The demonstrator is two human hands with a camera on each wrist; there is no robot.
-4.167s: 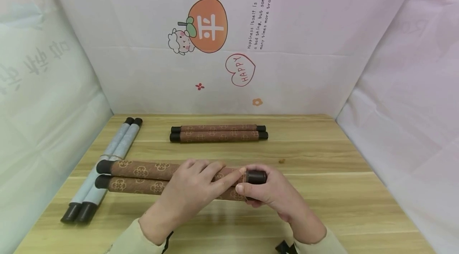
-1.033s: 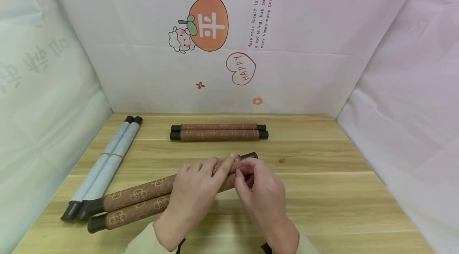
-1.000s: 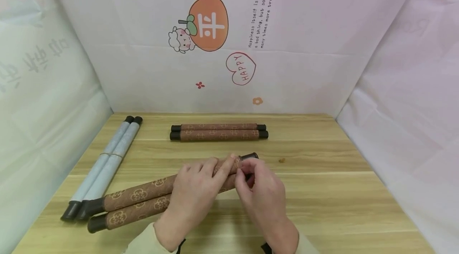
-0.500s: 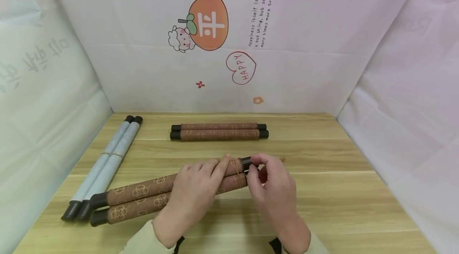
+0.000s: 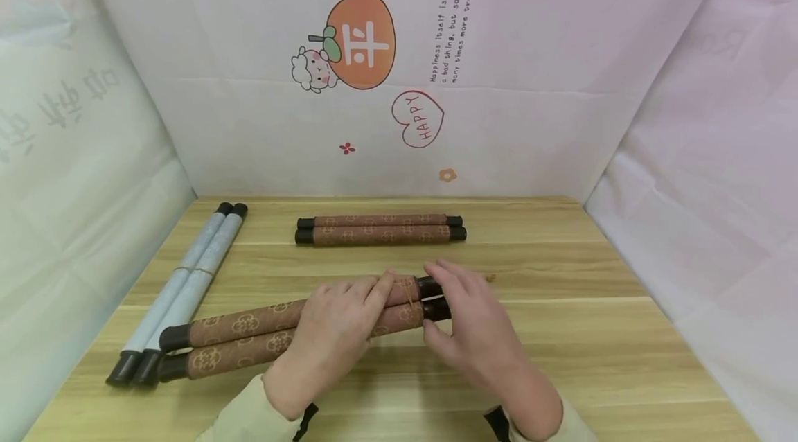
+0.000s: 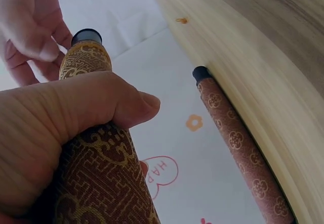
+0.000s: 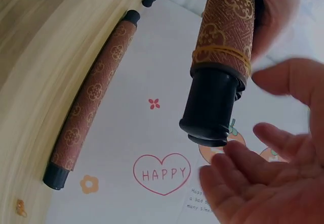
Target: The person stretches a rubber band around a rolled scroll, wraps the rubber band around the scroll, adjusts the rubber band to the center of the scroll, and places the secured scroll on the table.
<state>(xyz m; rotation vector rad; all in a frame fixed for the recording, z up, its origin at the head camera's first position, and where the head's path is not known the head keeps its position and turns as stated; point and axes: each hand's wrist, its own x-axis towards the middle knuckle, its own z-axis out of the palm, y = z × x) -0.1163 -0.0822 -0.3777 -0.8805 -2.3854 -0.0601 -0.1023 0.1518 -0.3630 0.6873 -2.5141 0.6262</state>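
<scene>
A double-rolled brown scroll [image 5: 244, 324] with gold flower patterns and black end knobs slants above the table in the head view. My left hand [image 5: 339, 331] grips it right of its middle, the thumb lying over the cloth in the left wrist view. An orange-yellow rubber band [image 7: 220, 51] is wound round both rolls by the right-hand knobs. Beside those knobs is my right hand [image 5: 476, 331], its fingers spread and slightly bent. In the right wrist view a gap shows between this hand and the rubber band.
Another brown scroll [image 5: 380, 231] lies along the back of the wooden table [image 5: 561, 359]. At left, a pale blue scroll [image 5: 181, 289] tied with a band lies slanted. A small orange rubber band [image 5: 490, 278] sits right of the hands. White printed cloth [image 5: 530, 116] walls three sides.
My right hand has let go of the rubber band near the knobs and spread its fingers. The held scroll's left end has risen slightly; about four seconds ago it lay nearly level.
</scene>
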